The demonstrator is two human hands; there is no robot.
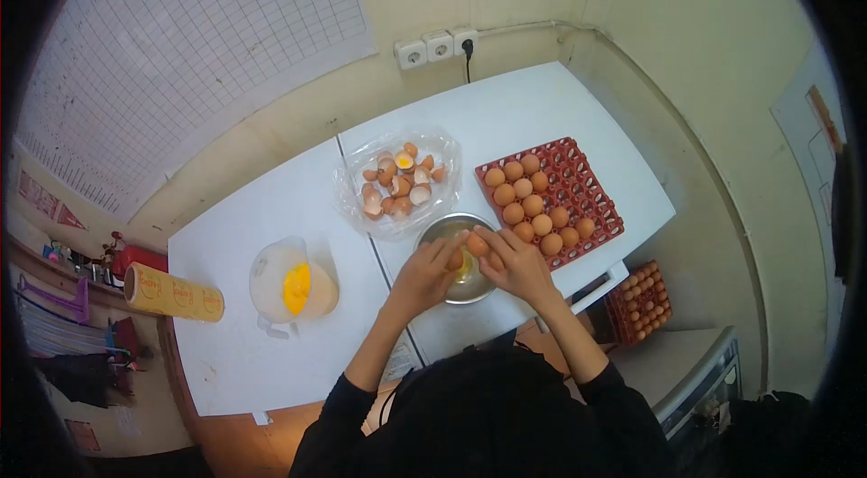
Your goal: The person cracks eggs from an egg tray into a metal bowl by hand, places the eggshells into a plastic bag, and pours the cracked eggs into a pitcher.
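Both my hands are over a steel bowl [470, 296] at the table's front edge. My left hand [421, 279] has its fingers closed on a piece of brown eggshell [455, 259]. In my right hand [521, 267] is another part of the cracked egg, a rounded brown eggshell [476, 245]. Yellowish raw egg [466, 267] shows below the shells, within the bowl's outline. Behind the bowl lies a clear plastic bag [352, 198] with several broken shells on it. To the right, a red egg tray [591, 198] holds several whole brown eggs [533, 205].
Left of the bowl stands a clear plastic jug [271, 275] with yolks and pale liquid. A roll of cling film [176, 293] lies at the table's left end. Wall sockets [439, 46] hold one black plug. More eggs in a red tray [643, 302] sit lower, at the right.
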